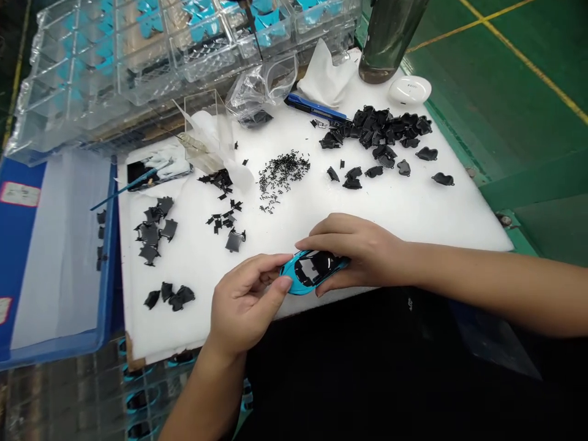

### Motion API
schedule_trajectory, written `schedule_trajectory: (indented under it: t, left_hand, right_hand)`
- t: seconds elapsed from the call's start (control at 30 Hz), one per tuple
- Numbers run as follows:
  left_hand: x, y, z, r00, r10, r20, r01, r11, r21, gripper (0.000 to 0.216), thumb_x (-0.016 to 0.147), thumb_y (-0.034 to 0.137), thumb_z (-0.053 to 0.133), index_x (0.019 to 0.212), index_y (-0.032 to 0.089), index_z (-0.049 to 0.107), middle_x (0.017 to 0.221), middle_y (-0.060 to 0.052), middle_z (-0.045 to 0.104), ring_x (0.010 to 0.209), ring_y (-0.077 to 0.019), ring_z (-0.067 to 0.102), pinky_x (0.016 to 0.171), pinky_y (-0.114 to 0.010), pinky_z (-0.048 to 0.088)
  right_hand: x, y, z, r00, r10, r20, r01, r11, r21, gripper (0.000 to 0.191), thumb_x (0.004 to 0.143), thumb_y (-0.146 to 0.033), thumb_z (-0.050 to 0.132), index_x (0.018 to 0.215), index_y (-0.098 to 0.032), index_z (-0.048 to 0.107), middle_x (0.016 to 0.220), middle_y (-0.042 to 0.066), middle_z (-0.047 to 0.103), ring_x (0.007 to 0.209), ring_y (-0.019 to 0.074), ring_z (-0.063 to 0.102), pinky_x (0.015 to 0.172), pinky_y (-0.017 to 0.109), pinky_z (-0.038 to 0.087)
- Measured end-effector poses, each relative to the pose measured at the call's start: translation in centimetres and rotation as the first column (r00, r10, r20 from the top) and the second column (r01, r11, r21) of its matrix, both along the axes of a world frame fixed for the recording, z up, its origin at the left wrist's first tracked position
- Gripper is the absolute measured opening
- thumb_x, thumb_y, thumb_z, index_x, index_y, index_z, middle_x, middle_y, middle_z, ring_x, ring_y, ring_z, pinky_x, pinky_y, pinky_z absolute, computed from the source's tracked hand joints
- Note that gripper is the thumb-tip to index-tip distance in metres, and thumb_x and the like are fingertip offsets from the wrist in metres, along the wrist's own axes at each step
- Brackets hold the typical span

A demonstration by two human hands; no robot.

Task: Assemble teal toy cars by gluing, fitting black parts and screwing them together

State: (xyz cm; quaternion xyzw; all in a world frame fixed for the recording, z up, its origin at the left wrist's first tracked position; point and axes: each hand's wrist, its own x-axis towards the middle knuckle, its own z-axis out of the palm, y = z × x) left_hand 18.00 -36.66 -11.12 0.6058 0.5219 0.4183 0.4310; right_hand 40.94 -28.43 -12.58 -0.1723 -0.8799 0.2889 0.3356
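While the left hand (245,303) curls mostly shut on its near end and the right hand (353,254) wraps over the far side, blue model car (312,271) gripped between them, white foam sheet (413,208) right under, loads of black plastic parts (376,128) further back

We see turquoise model car body (294,283) between left-hand fingers (275,293) and right-hand fingers (321,229), glossy black window panel (312,267) on it. Beyond fingers: matte black plastic parts (381,131) scattered on white foam sheet (367,208), blue knife handle (316,109) farther on. Left of fingers: blue crate (59,355), pale lining. Far right of fingers: green floor (505,79), yellow lines (519,57).
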Motion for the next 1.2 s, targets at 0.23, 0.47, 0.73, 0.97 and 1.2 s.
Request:
schedule_trajectory:
  t: [0.23,0.47,0.73,0.97,1.2]
  left_hand:
    - [-0.1,-0.4,-0.2,0.998,-0.010,0.066,0.012,1.000,-0.023,0.031,0.084,0.015,0.072,0.113,0.024,0.073,0.093,-0.002,0.076,0.077,-0.0137,0.072,0.069,-0.020,0.060]
    - [-0.5,-0.8,-0.2,0.994,-0.063,0.094,0.064,0.998,-0.002,0.037,0.084,0.013,0.072,0.119,0.025,0.071,0.098,-0.003,0.077,0.082,-0.0141,0.073,0.073,-0.019,0.061]
    - [1.3,-2.1,0.2,0.960,0.055,0.275,-0.001,0.981,-0.195,0.028,0.086,0.015,0.071,0.112,0.025,0.069,0.092,-0.001,0.079,0.078,-0.0117,0.075,0.072,-0.015,0.061]
    - [2.9,-3.6,-0.2,0.930,0.175,0.323,-0.088,0.960,-0.266,0.023,0.085,0.017,0.073,0.107,0.021,0.065,0.088,-0.001,0.077,0.076,-0.0100,0.074,0.074,-0.015,0.060]
    - [3.3,-3.8,-0.5,0.914,0.223,0.339,-0.114,0.943,-0.314,0.024,0.083,0.019,0.075,0.103,0.020,0.062,0.088,0.000,0.075,0.076,-0.0110,0.074,0.074,-0.018,0.061]
  right_hand:
    - [0.0,0.7,0.3,0.997,0.071,-0.006,-0.071,0.989,-0.128,0.051,0.085,-0.049,0.073,0.122,-0.015,0.064,0.104,0.013,0.068,0.098,0.0229,0.064,0.088,0.036,0.052]
    - [0.5,1.5,0.7,0.984,0.176,-0.012,-0.173,0.951,-0.258,0.049,0.081,-0.038,0.080,0.122,-0.016,0.065,0.109,0.012,0.066,0.103,0.0216,0.063,0.093,0.034,0.051]
    - [1.1,2.1,1.6,0.961,0.272,0.043,-0.227,0.870,-0.437,0.057,0.072,-0.023,0.088,0.124,-0.021,0.065,0.118,0.007,0.060,0.108,0.0189,0.062,0.094,0.027,0.050]
    - [1.5,2.7,2.1,0.941,0.325,0.095,-0.248,0.852,-0.461,0.062,0.070,-0.019,0.088,0.126,-0.019,0.062,0.123,0.008,0.057,0.113,0.0191,0.060,0.095,0.026,0.049]
    - [1.5,2.7,2.1,0.948,0.304,0.095,-0.236,0.872,-0.430,0.066,0.074,-0.019,0.086,0.133,-0.014,0.057,0.127,0.012,0.054,0.118,0.0200,0.057,0.100,0.028,0.047]
